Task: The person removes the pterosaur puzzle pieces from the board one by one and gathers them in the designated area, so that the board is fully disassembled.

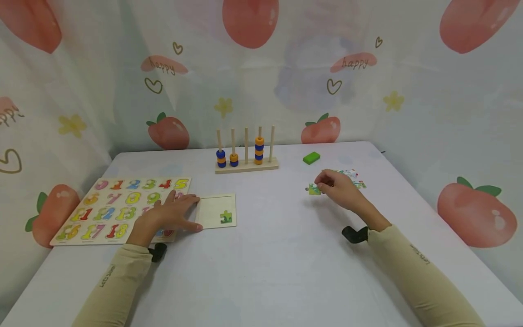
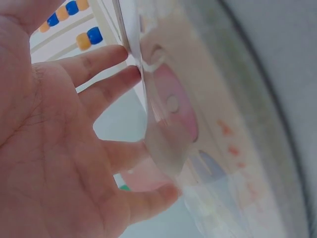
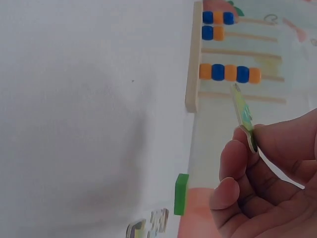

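Note:
Between thumb and fingers my right hand (image 1: 338, 188) pinches a green jigsaw piece (image 1: 313, 189), lifted above the table; the right wrist view shows the same puzzle piece (image 3: 242, 113) nearly edge-on. My left hand (image 1: 173, 212) lies with fingers spread, thumb and fingertips at the left edge of a pale wooden puzzle tray (image 1: 210, 213). One green jigsaw piece (image 1: 226, 217) sits in that tray, toward its lower right corner. Under and beside my left hand is a number puzzle board (image 1: 118, 211) with colourful numerals. More jigsaw pieces (image 1: 359, 183) lie behind my right hand, partly hidden by it.
A wooden peg abacus (image 1: 247, 168) with blue and orange rings stands at the back middle of the white table (image 1: 261, 272). Right of it lies a green block (image 1: 312, 158). A patterned curtain (image 1: 286, 72) hangs behind and at both sides.

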